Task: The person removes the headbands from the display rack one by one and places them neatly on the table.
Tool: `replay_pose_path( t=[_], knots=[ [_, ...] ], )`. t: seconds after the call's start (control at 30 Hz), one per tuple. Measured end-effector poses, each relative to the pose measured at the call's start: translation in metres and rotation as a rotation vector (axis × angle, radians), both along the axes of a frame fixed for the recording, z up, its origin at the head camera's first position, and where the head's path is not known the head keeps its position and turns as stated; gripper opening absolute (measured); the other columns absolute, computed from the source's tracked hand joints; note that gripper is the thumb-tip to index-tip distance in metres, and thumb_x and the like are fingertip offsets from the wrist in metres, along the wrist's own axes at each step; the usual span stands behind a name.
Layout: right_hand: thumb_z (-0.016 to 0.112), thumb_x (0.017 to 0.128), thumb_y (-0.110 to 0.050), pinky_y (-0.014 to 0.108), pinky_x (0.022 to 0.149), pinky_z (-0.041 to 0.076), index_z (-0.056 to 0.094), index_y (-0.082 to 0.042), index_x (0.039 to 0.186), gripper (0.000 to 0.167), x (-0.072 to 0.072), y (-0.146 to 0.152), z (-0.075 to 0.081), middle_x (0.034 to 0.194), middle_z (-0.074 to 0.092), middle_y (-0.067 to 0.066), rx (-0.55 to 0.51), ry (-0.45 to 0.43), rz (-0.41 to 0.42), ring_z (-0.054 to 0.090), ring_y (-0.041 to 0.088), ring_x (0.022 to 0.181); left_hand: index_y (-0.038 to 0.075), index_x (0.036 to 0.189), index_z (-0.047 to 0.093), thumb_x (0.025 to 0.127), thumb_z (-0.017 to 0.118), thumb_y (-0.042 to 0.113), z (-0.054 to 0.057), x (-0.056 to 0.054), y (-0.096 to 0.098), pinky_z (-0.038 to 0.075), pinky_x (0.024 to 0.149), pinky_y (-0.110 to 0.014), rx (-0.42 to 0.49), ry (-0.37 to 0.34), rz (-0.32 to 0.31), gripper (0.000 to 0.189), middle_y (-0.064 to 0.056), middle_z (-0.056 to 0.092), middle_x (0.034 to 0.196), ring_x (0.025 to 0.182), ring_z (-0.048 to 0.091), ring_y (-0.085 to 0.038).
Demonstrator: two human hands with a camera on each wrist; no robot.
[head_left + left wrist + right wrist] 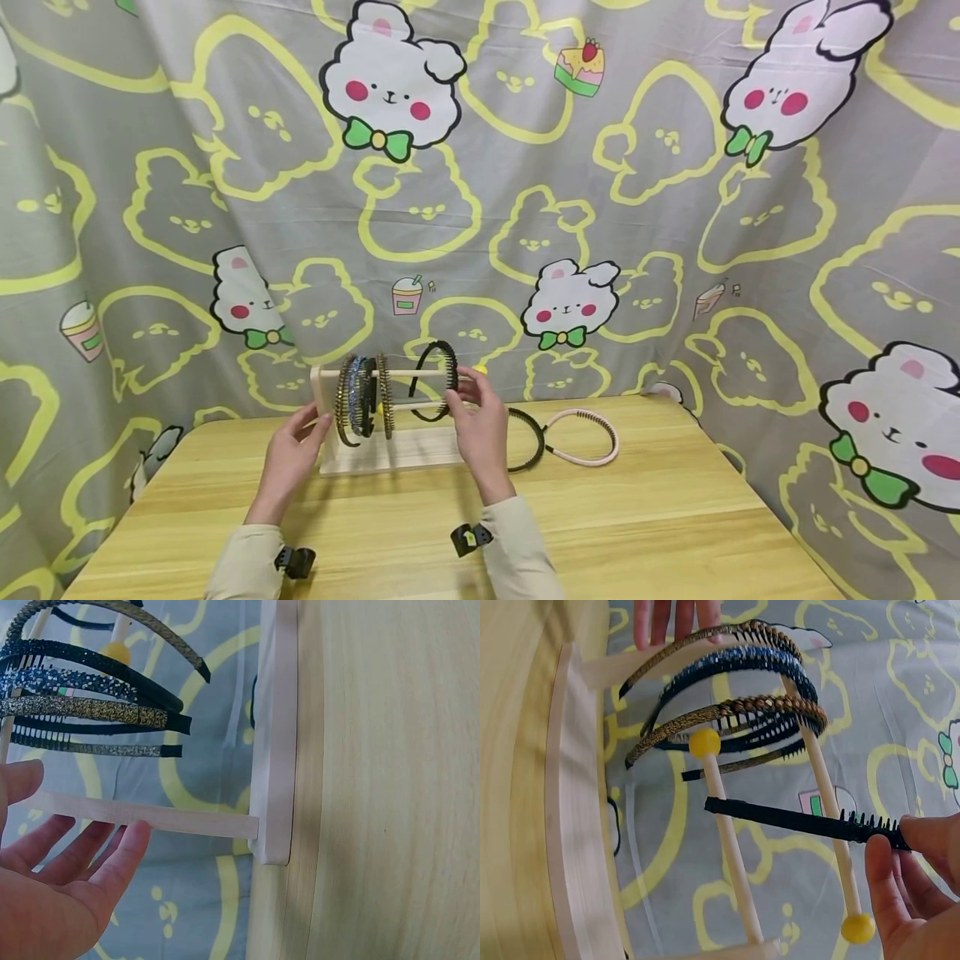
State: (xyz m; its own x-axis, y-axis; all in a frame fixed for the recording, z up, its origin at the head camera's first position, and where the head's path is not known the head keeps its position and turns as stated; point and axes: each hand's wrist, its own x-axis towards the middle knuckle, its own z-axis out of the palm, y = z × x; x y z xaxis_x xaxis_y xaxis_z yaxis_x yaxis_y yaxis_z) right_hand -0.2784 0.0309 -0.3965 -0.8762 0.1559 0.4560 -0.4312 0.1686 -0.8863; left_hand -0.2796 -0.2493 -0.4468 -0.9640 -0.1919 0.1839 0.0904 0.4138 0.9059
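A wooden headband rack stands on the table, its two rods tipped with yellow balls. My left hand holds the rack's left upright, thumb on the inner side and fingers on the outer. Between right thumb and fingers, my right hand pinches a black toothed headband at its toothed part; it loops around the rods near their right end. Farther left on the rods hang several headbands, among them a glittery blue one and a bronze-gold braided one.
On the table, right of the rack, lie a dark toothed headband and a pale pink headband. A grey patterned curtain hangs behind the table and along its sides.
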Motion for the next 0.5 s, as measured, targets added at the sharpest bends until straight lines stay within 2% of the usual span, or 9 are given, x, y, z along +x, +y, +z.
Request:
replay_pose_path(
  t=[0.13, 0.33, 0.5],
  knots=[
    [0.072, 0.097, -0.011, 0.03, 0.084, 0.062, 0.066, -0.018, 0.132, 0.036, -0.001, 0.011, -0.003, 0.115, 0.072, 0.006, -0.005, -0.016, -0.009, 0.069, 0.023, 0.104, 0.003, 0.158, 0.036, 0.106, 0.052, 0.045, 0.0, 0.0, 0.001, 0.044, 0.112, -0.054, -0.001, -0.009, 0.003, 0.068, -0.022, 0.041, 0.159, 0.141, 0.048, -0.04],
    [0.071, 0.097, -0.008, 0.03, 0.078, 0.062, 0.066, -0.014, 0.131, 0.035, -0.003, 0.028, -0.007, 0.115, 0.073, 0.008, -0.012, -0.007, -0.026, 0.07, 0.024, 0.102, 0.002, 0.158, 0.035, 0.106, 0.052, 0.045, 0.001, 0.001, 0.001, 0.043, 0.113, -0.055, 0.002, -0.015, 0.0, 0.069, -0.023, 0.039, 0.159, 0.141, 0.046, -0.042],
    [0.069, 0.098, -0.007, 0.029, 0.077, 0.063, 0.063, -0.009, 0.134, 0.036, -0.006, 0.044, -0.007, 0.119, 0.071, 0.016, -0.094, -0.029, 0.0, 0.07, 0.029, 0.104, 0.001, 0.158, 0.035, 0.106, 0.052, 0.045, 0.002, 0.002, 0.001, 0.044, 0.113, -0.055, -0.007, -0.01, 0.004, 0.069, -0.024, 0.04, 0.159, 0.141, 0.047, -0.043]
  ],
)
